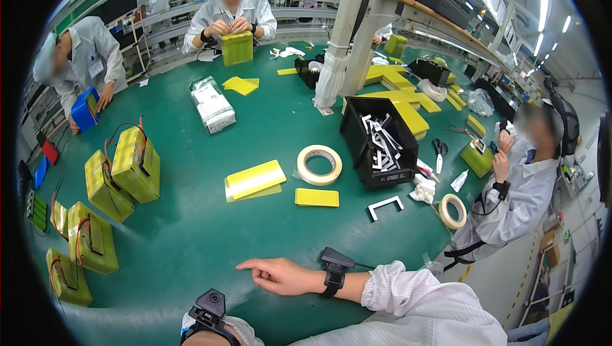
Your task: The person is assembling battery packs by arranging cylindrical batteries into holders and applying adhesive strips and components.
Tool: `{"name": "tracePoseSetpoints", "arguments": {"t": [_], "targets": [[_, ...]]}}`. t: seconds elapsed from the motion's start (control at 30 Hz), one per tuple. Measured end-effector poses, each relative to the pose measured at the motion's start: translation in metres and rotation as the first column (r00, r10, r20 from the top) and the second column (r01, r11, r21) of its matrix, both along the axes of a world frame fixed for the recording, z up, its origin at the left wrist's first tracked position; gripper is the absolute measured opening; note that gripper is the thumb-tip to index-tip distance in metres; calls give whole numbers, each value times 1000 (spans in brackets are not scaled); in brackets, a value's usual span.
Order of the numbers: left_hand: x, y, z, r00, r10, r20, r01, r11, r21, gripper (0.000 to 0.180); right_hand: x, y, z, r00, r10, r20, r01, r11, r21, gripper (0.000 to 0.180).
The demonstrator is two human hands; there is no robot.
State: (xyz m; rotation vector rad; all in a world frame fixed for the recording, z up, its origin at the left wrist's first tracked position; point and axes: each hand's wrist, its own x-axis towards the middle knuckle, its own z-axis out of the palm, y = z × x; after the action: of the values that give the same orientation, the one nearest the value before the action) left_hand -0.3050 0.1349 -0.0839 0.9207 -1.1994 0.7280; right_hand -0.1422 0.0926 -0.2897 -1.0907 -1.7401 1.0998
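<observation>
My right hand [278, 276] is over the green table near its front edge. Its index finger stretches to the left, the other fingers curl loosely, and nothing is in it. Of my left hand [207, 338] only a strip of skin by the wrist strap shows at the lower edge; its fingers are cut off. Beyond my right hand lie overlapping yellow sheets [255, 179], a small stack of yellow plates [317, 197], a roll of cream tape [319, 165] and a white U-shaped strip [385, 208]. None of these is touched.
Several yellow-wrapped battery packs [136, 166] with wires stand at the left. A black bin [379, 142] holds white strips; scissors [440, 155] and another tape roll [452, 211] lie beside it. A white-wrapped package [212, 105] lies farther back. Co-workers handle packs around the table.
</observation>
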Motion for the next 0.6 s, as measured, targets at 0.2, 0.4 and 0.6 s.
{"name": "tracePoseSetpoints", "arguments": {"t": [0.2, 0.4, 0.6], "targets": [[-4, 3, -5, 999, -31, 9, 30, 999, 27, 17, 1, 0, -1, 1000, 1, -1, -1, 1000, 19, 47], [-6, -1, -10, 993, -111, 45, 111, 994, 2, 26, 0, 0, -2, 1000, -2, 4, 2, 1000, 2, 49], [6, -10, 2, 990, 35, 133, -28, 998, -53, 19, 1, 0, 0, 1000, 10, 7, -10, 1000, -23, 49]]}}
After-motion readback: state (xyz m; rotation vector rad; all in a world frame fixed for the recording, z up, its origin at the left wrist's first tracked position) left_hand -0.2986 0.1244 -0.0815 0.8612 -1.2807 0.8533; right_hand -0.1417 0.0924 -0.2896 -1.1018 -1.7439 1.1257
